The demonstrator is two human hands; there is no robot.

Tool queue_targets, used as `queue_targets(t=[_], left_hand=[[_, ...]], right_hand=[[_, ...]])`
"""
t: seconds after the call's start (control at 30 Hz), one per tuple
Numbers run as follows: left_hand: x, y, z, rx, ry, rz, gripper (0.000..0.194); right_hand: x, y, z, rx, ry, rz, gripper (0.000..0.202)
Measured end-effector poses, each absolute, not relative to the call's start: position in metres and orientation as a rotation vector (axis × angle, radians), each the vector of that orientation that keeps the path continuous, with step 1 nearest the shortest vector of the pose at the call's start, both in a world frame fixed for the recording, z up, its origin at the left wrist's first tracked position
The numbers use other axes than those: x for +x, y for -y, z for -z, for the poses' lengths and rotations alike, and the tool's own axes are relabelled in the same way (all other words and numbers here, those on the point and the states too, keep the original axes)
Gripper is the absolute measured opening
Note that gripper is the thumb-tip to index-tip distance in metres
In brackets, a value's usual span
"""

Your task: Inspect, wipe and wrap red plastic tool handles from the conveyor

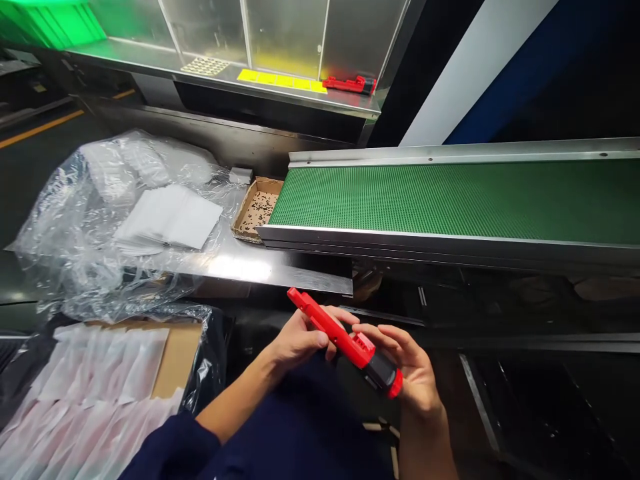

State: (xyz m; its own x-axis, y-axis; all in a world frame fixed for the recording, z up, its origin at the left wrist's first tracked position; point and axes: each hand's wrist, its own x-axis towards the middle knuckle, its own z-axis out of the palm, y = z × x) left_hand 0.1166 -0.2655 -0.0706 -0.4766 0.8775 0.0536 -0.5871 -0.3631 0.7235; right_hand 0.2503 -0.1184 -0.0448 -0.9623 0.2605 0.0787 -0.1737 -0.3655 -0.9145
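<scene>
A slim red plastic tool with a black section and a red end cap is held at a slant in front of my body. Its exact kind I cannot make out. My left hand pinches its middle, thumb on top and fingers beneath. Around the black end, my right hand is loosely curled, fingertips by the raised red part; its thumb is hidden behind the tool. Down to the left, a carton lined with dark plastic holds rows of white sleeves, with reddish items showing through.
A green conveyor belt with metal rails runs right. At its left end sits a cardboard tray of small dark pieces. White sleeves lie on clear plastic. The back shelf carries yellow labels, another red tool and a green bin.
</scene>
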Motion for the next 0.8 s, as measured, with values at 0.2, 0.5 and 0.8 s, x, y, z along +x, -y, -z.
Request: queue_targets(t=[0.2, 0.5, 0.8], left_hand=[[0.116, 0.271, 0.070, 0.532, -0.672, -2.118, 0.037], [0.114, 0.276, 0.073, 0.490, -0.937, -2.237, 0.043], [0.120, 0.277, 0.072, 0.318, -0.980, -2.245, 0.049]], right_hand=[[0.260, 0.112, 0.041, -0.070, 1.864, -2.038, 0.057], [0.252, 0.143, 0.067, -0.546, 1.690, -1.619, 0.043], [0.251, 0.144, 0.076, -0.557, 1.897, -1.627, 0.015]])
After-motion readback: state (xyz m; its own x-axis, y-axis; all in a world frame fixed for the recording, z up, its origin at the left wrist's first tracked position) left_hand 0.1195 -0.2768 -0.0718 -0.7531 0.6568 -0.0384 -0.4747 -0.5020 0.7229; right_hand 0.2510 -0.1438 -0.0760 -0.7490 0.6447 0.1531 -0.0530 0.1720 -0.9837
